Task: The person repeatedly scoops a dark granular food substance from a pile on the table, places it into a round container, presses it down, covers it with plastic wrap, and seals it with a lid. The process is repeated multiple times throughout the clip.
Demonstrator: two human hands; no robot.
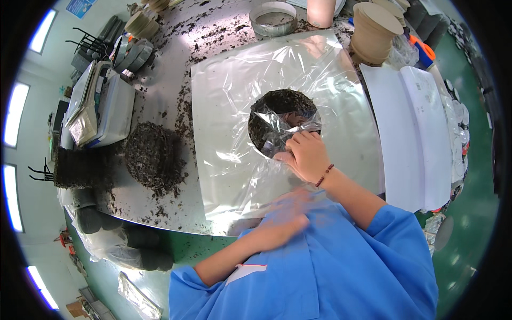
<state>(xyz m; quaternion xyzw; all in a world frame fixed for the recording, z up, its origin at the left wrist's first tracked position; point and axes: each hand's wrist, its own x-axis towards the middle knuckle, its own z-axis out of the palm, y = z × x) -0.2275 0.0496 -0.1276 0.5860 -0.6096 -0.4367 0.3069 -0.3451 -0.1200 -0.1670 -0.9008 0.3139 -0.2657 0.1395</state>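
Note:
A dark, round, pressed cake of leafy material (285, 100) lies in the middle of a large sheet of clear plastic film (224, 132). Some of the film laps over its near half, creased and shiny. My right hand (306, 154), with a beaded bracelet at the wrist, bends its fingers and thumb onto this film at the cake's near edge. Closer to my body, my left hand (286, 218) is blurred by motion in front of the blue garment (340, 256). Whether its fingers hold anything is unclear.
Dark cakes form a stack (150, 156) at left, beside a plastic box (114, 108). Crumbs litter the metal table (172, 88). A metal ring (273, 20), a pink cup (321, 13) and a stack of tan discs (374, 32) stand behind. White paper (412, 136) lies at right.

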